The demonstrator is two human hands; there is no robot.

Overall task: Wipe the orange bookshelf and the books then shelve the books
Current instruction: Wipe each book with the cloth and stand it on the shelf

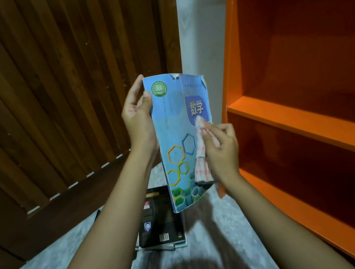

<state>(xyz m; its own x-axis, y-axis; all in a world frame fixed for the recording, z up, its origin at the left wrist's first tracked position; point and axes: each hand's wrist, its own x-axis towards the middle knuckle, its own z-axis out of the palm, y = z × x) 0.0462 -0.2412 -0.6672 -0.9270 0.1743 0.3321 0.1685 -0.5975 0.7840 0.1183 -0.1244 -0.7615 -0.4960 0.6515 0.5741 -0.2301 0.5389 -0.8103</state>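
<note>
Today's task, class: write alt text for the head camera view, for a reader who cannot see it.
A person's left hand holds a blue book upright by its edge while the right hand wipes its cover with a checked cloth. An orange bookshelf stands to the right, and a stack of dark books lies on the floor below.

Bare forearms (105, 214), bare left hand (138, 115), right hand (221, 150)

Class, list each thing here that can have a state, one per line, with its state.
blue book: held upright, cover creased.
cloth: bunched, pressed on its cover.
left hand: grips the book's edge.
right hand: holds the cloth.
orange bookshelf: visible shelves bare.
dark books: stacked on floor.
</note>
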